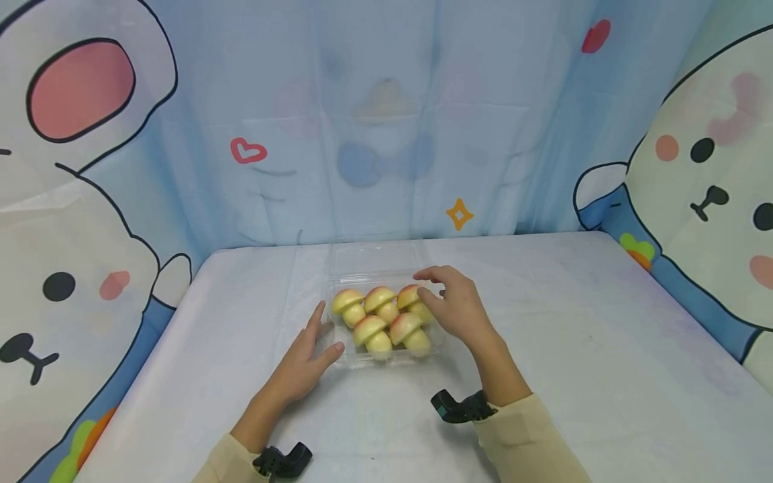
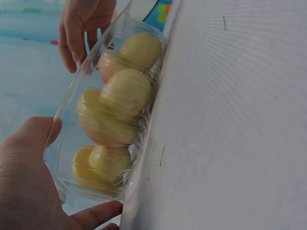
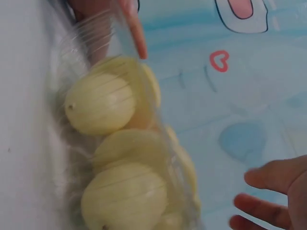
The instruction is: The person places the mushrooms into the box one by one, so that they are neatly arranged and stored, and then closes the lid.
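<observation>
A clear plastic clamshell box point(image 1: 395, 359) sits on the cloth-covered table, its lid point(image 1: 377, 257) folded open toward the back. Inside lie several yellow mushroom-shaped pieces point(image 1: 370, 329) with reddish tints on their caps, in two rows. My left hand point(image 1: 302, 365) is at the box's left side, fingers and thumb spread. In the left wrist view, its thumb point(image 2: 41, 129) is right at the rim and a finger point(image 2: 98, 214) lies low by the wall. My right hand point(image 1: 455, 302) hovers at the back right corner, fingers loosely bent, overlapping one piece point(image 1: 410, 298) in the head view and holding nothing.
A white cloth point(image 1: 604, 376) covers the table. Behind it hangs a light blue curtain point(image 1: 290, 80) with printed cartoon animals at both sides. A black wrist camera point(image 1: 284, 461) is strapped at the left cuff, another wrist camera point(image 1: 461, 407) at the right.
</observation>
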Tool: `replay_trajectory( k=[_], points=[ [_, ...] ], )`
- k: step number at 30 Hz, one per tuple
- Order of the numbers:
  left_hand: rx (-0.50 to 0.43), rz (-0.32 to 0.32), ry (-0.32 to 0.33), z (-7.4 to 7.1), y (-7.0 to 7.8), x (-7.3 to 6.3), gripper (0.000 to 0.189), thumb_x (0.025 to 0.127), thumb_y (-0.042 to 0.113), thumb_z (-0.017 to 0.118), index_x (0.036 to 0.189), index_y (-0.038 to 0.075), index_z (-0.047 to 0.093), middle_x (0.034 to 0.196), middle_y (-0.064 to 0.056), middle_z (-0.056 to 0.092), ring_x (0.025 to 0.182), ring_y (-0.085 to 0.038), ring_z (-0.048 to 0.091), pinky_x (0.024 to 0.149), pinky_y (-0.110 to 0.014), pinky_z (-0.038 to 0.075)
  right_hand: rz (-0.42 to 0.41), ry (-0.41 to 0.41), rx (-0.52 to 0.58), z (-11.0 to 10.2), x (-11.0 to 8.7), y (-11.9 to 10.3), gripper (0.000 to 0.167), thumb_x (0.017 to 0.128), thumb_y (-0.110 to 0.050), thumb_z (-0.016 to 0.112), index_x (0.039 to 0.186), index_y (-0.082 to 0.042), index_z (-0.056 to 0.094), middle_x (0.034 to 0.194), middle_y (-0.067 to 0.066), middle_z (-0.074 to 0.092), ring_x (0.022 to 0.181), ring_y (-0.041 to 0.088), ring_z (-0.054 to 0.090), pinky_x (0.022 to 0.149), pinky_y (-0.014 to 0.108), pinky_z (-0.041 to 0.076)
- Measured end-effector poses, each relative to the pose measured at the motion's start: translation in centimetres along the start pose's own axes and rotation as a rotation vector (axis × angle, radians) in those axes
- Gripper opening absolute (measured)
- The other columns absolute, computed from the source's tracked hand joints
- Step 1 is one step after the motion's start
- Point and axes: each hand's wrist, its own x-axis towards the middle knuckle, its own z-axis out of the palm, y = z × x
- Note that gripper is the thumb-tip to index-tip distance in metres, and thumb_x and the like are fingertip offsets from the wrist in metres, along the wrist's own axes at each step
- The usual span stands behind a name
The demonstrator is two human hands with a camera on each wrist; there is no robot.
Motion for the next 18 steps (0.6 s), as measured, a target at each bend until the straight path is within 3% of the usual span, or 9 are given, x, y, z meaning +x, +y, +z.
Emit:
replay_trajectory(
  k=[4,11,18],
  points=[
    [-0.004,0.0,-0.001,0.0,-0.1,0.0,0.086,0.103,0.037,0.059,0.168,0.017,0.006,0.157,-0.021,0.049,0.155,-0.042,0.03,0.124,-0.067,0.015,0.078,0.033,0.008,0.3,0.2,1.5,0.042,0.102,-0.017,0.063,0.142,-0.005,0.059,0.139,0.024,0.058,0.128,0.044,0.055,0.1,0.057,0.051],
    [0.003,-0.004,-0.001,0.0,-0.2,0.0,0.087,0.103,0.038,0.059,0.168,0.018,0.006,0.157,-0.02,0.049,0.155,-0.042,0.03,0.124,-0.067,0.017,0.261,-0.089,0.148,0.6,0.7,3.4,0.069,0.107,-0.039,0.054,0.163,-0.009,0.028,0.158,0.028,0.038,0.139,0.049,0.048,0.108,0.062,0.046],
    [0.01,0.001,-0.001,0.0,-0.4,0.1,0.086,0.104,0.038,0.059,0.168,0.02,0.005,0.157,-0.02,0.049,0.155,-0.042,0.029,0.123,-0.067,0.018,0.372,-0.092,0.332,1.5,1.1,5.2,0.069,0.108,-0.046,0.048,0.163,-0.01,0.029,0.156,0.025,0.044,0.138,0.043,0.051,0.109,0.055,0.047]
  ],
)
